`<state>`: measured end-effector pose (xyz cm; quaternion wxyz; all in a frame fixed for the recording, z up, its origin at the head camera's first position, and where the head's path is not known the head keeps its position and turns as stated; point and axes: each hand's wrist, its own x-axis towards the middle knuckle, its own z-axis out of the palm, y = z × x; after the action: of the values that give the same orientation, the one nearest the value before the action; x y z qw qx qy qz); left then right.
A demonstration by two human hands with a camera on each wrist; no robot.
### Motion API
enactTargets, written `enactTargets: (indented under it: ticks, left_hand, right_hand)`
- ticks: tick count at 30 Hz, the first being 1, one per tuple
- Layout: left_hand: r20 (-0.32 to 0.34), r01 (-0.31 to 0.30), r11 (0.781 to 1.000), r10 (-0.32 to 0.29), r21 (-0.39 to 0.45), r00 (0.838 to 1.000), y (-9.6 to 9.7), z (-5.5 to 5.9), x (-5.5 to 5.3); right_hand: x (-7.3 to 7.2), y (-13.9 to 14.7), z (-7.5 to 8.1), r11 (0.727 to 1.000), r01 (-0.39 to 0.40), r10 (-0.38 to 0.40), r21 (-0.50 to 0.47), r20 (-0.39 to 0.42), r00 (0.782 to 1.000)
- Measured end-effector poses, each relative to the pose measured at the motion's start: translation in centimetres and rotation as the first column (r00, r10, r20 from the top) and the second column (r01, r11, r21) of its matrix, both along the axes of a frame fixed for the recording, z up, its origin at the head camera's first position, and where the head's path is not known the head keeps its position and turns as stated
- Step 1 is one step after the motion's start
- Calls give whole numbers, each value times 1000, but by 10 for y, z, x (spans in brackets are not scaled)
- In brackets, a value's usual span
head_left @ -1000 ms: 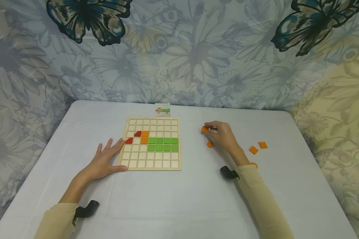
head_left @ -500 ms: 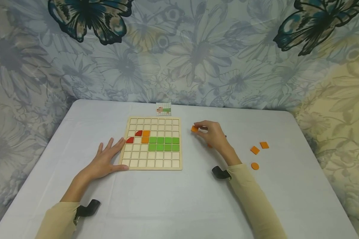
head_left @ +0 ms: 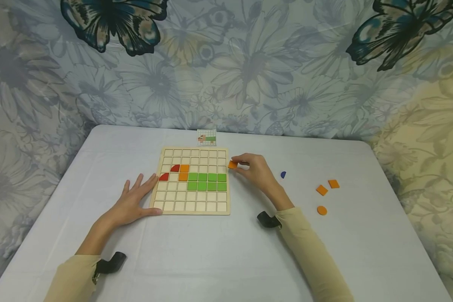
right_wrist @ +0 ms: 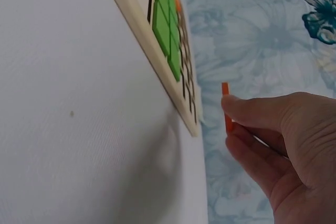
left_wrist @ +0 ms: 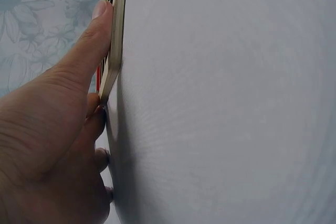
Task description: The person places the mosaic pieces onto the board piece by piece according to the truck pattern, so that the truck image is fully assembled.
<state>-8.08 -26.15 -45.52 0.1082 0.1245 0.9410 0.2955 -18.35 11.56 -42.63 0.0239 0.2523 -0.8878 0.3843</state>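
Observation:
My right hand pinches an orange square tile between thumb and fingers, just off the right edge of a wooden grid board. In the right wrist view the tile is seen edge-on, held up off the table. Fingers spread, my left hand rests against the board's left side; its thumb lies on the near corner. Green square tiles fill two rows at the board's right. Left of them sit two orange squares and two red quarter-round tiles.
A small picture card lies behind the board. On the right of the white table are loose orange squares, an orange disc and a blue half-round tile.
My right hand has carried the orange square tile leftward to the board's edge. The blue half-round tile has come into view; an orange disc near the hand is now hidden. My left hand stays put.

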Motion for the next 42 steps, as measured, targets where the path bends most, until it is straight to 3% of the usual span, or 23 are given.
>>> enactTargets:
  ticks: [11, 27, 42]
  left_hand:
    - [5, 0, 1000, 0, 5, 1000, 0, 0, 1]
    - [-1, 4, 1000, -4, 8, 1000, -2, -1, 1]
    - [-2, 6, 1000, -6, 6, 1000, -2, 0, 0]
  right_hand:
    - [3, -20, 4, 998, -59, 59, 6, -24, 998]
    - [12, -55, 1, 987, -160, 161, -15, 22, 987]
    - [25, -85, -9, 960, -271, 273, 65, -18, 962]
